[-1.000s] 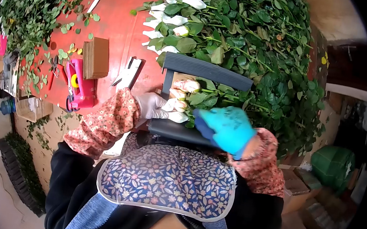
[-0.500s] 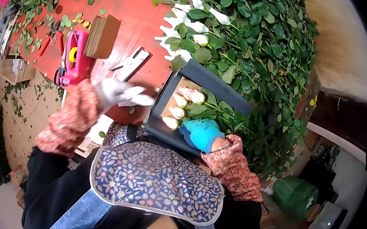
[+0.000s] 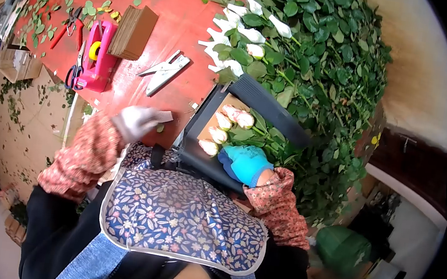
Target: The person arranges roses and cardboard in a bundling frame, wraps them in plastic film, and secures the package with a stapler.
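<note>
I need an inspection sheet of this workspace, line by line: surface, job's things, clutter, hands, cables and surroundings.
Surface: red table, loose leaves scattered on its left part.
Job's things: pale pink roses in a black holder; white-wrapped flower heads beyond it, large leafy heap at right.
Clutter: pink tape dispenser, scissors, red-handled cutters, metal stapler-like tool and cardboard stack at left.
Hands: both gloved; white left hand near the table edge, grip unclear; blue right hand at the rose stems, fingers partly hidden.
Cables: nothing seen.
Surroundings: basket beyond the table's left edge, leaf bits on the floor, green bundle at lower right.
</note>
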{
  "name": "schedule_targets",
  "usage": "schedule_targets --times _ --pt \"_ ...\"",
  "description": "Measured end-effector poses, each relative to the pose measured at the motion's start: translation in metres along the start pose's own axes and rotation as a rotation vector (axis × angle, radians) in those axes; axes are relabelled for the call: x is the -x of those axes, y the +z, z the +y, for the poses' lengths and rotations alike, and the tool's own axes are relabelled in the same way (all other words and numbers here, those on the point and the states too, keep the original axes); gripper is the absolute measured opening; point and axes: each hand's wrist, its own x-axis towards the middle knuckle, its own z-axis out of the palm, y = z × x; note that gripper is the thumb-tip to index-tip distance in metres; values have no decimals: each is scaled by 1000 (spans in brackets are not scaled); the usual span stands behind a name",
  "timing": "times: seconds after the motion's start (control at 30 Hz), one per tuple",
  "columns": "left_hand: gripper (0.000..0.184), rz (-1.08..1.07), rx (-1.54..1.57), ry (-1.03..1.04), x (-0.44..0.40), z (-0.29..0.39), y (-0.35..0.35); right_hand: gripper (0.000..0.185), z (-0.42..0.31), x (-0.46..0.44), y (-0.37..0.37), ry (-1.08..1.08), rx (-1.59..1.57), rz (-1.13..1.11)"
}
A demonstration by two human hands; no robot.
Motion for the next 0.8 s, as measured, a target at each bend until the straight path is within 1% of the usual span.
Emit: schedule_targets --times 0.03,0.07,0.1,0.13,0.17,0.23,0.27,0.37,0.43,0.5,0.57,0.6,0.63,0.67,0.7,0.77,0.8 --pt "31 162 178 253 -23 0 18 16 0 0 0 1 11 16" --pt "38 234 321 400 -46 6 39 18 -1 0 -1 17 3 15" --pt "41 129 589 314 -59 25 43 18 -4 -1 -2 13 15 18" --pt "47 -12 702 309 -68 33 46 17 -5 -2 -4 54 22 -23" --pt "49 -46 885 262 -78 31 66 17 -6 -2 -5 96 26 -62" --pt "50 -2 712 204 -79 53 58 18 -4 -1 -4 101 1 -34" --pt "51 -35 818 109 -80 54 62 19 -5 -1 -4 119 -4 -36" --pt "53 -51 817 38 -72 65 52 20 -4 0 -3 137 -58 -32" --pt "50 -37 794 34 -67 68 46 21 -2 1 -2 94 -64 23" --pt "44 36 662 188 -65 55 42 21 -2 0 -1 93 -60 31" --pt "20 96 584 509 -69 42 37 23 -4 -4 -2 83 -6 69" --pt "17 9 449 558 -71 42 30 18 -12 -9 -10 144 52 -4" --pt "15 -76 315 604 -69 47 21 18 -13 -11 -9 142 58 -13" --pt "18 -70 281 561 -65 54 17 18 -13 -12 -8 149 49 0" --pt "18 -59 291 560 -66 56 15 17 -11 -13 -8 156 41 14" --pt "19 -4 70 594 -72 56 10 16 -5 -13 0 137 38 11" --pt "21 29 42 604 -76 53 10 17 -3 -14 3 102 30 18"
